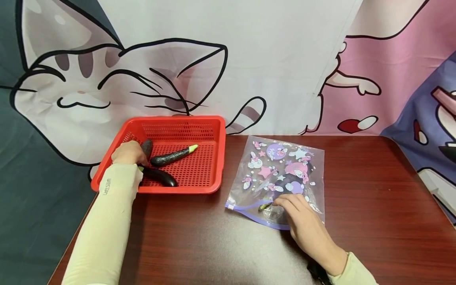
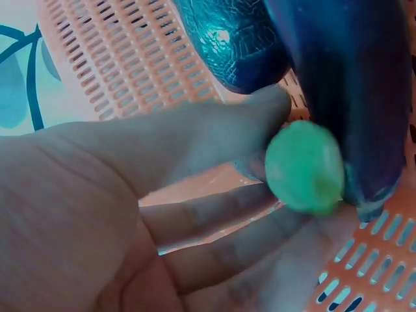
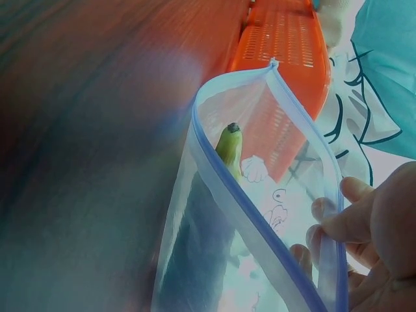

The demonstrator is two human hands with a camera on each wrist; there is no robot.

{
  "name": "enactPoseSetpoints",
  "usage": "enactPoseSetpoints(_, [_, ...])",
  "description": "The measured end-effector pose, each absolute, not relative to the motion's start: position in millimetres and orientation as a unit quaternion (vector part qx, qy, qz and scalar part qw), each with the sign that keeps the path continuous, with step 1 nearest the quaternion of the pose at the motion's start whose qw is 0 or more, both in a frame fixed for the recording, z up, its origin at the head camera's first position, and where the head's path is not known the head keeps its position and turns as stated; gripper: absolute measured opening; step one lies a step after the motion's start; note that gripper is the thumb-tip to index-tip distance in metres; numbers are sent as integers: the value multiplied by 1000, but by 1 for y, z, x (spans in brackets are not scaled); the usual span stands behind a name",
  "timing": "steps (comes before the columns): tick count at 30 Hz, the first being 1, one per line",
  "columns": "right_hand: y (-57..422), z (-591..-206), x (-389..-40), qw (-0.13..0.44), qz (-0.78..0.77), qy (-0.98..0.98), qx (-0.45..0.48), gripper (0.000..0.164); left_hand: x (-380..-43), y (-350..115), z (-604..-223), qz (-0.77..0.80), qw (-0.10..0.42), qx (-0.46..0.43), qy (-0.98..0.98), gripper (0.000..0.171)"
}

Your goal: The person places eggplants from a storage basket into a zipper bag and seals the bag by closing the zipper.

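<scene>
**Reaching into the red basket [image 1: 196, 189], pinching the zip bag [image 1: 276, 178]**

Set well apart on the brown tabletop [image 1: 199, 245], with a strip of wood between and wider stretches in front and to the right. Backed closely by the printed cloth [image 1: 285, 59]; at far left, basket right by the table edge.

Reaching down inside the basket's left end with the left hand [image 1: 128, 153], thumb and fingers about a blurred pale-green end [image 2: 304, 168]; gripped or merely touched, impossible to tell. Coming in from lower right with the right hand [image 1: 306, 225], pinching one lip between thumb and fingers, mouth parted.

Counted in the basket: three dark vegetables [image 1: 162, 177], possibly more under the hand. In the bag: at least one green-ended vegetable [image 3: 201, 247], tip toward the mouth.
</scene>
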State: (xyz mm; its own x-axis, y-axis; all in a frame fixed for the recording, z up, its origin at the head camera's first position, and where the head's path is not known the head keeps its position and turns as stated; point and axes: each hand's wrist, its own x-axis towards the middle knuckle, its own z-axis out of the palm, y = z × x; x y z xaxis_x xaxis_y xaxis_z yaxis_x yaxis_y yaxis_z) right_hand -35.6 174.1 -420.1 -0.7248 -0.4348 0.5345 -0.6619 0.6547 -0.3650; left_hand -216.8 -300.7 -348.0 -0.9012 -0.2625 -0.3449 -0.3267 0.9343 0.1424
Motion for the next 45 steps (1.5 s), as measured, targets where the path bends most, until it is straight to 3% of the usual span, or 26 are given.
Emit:
enactPoseSetpoints(16, [175, -421, -35, 198, 278, -888, 309, 36, -217, -300, -344, 105, 154, -139, 973, 42])
enactPoseSetpoints(25, [175, -420, -35, 195, 282, -888, 306, 37, -214, -294, -331, 106, 143, -137, 975, 49])
enactPoseSetpoints(30, [175, -420, -35, 195, 282, -888, 307, 46, -210, -291, -323, 98, 133, -131, 978, 52])
enactPoseSetpoints(37, [175, -419, -36, 197, 279, -889, 306, 46, -205, -286, -312, 94, 109, -106, 984, 33])
enactPoseSetpoints(45, [175, -419, -35, 199, 278, -888, 306, 46, -196, -275, -296, 86, 75, -85, 990, 27])
